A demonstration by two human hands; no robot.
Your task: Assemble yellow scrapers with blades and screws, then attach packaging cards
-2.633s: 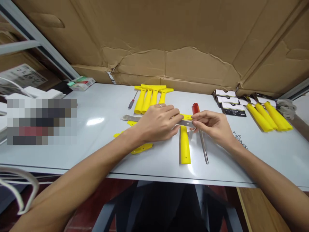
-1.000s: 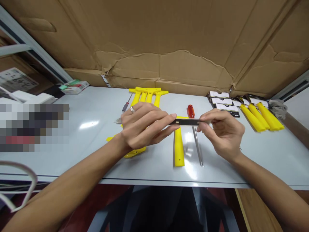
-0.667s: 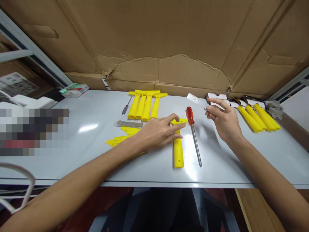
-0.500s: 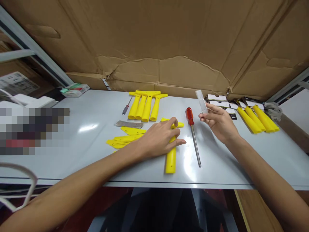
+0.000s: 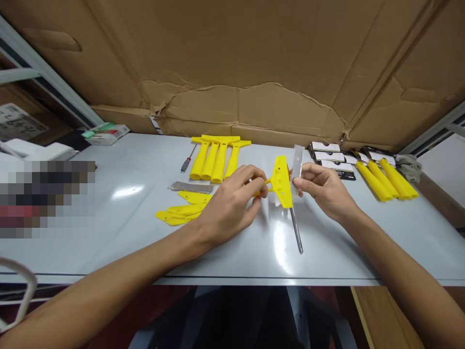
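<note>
My left hand [image 5: 234, 201] is closed round the handle of a yellow scraper [image 5: 282, 182], whose wide, holed head points right. Between the thumb and fingers of my right hand [image 5: 323, 189] is an upright clear plastic strip [image 5: 298, 162], close beside the scraper head; whether they touch, I cannot tell. Under them lies a screwdriver [image 5: 296, 232], its shaft showing and its red handle mostly hidden. Left of my left hand are several flat yellow plates [image 5: 178, 214], and behind these, a stack of grey metal blades [image 5: 192, 187].
Several yellow scraper handles [image 5: 219, 162] lie in a row at the back, beside a small screwdriver [image 5: 186, 164]. At the right are black-and-white packages [image 5: 332, 157] and yellow handles with packaging [image 5: 390, 179]. Cardboard [image 5: 240, 58] walls the back; a small box [image 5: 108, 134] sits back left.
My left hand has lifted the yellow scraper and turned its head to the right. My right hand has brought the clear strip leftward and down, up beside that head.
</note>
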